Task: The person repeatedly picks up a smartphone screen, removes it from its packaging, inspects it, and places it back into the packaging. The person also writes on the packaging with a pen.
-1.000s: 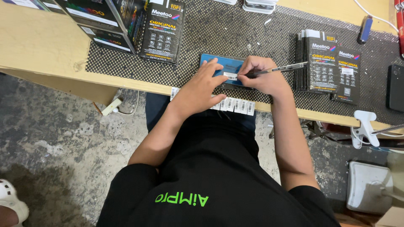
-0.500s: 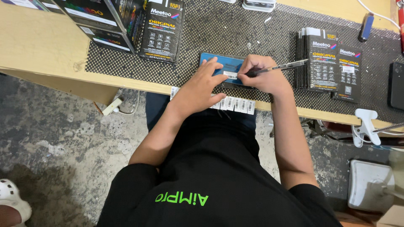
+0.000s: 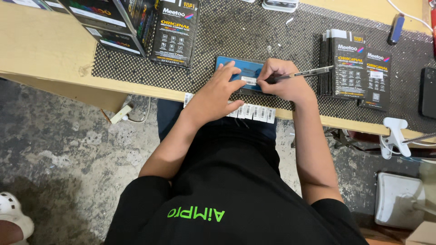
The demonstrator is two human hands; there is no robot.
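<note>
A blue flat phone part lies on the black dotted mat near the bench's front edge. My left hand presses flat on its left half, fingers spread. My right hand grips a dark pen and holds its tip against a small white label stuck on the blue part. A strip of white barcode stickers hangs at the bench edge just below both hands.
Black product boxes stand at the back left and in a stack at the right. A dark phone lies at far right. A white clamp grips the wooden bench edge. A white-shoed foot shows at the lower left.
Both hands stay on the blue part; the pen tip has shifted only slightly on the label.
</note>
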